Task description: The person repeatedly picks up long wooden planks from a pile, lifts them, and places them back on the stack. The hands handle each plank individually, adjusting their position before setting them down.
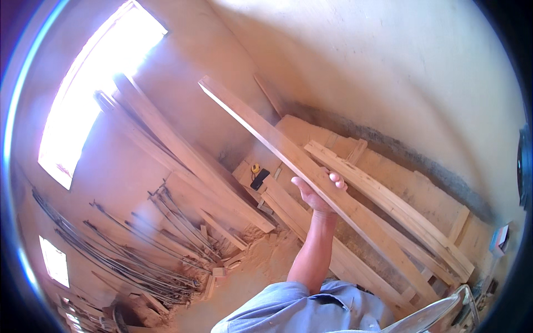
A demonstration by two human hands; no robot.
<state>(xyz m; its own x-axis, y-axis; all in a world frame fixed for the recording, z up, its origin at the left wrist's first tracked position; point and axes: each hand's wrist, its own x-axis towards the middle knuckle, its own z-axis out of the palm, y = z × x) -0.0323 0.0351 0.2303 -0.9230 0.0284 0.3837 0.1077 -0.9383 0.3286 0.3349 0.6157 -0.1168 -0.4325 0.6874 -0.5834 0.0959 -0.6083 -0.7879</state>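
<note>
My left hand (316, 197) is closed around a long, squared wooden beam (277, 145), holding it from below. The thumb lies along the beam's left side, and the fingertips curl up over its right side. The beam slants from the upper left down to the lower right, with its far end raised. Beneath it is a low wooden workbench (315, 131) dusted with sawdust, where other lengths of timber (388, 204) lie. Nowhere in the frame does my right hand show.
On the bench's far left corner are a yellow tape measure (255, 167) and a black oblong object (260, 178). Tall planks (161, 139) lean by the bright window. Long metal bars (111, 250) lean along the left wall. Sawdust and wood offcuts (220, 272) lie on the floor.
</note>
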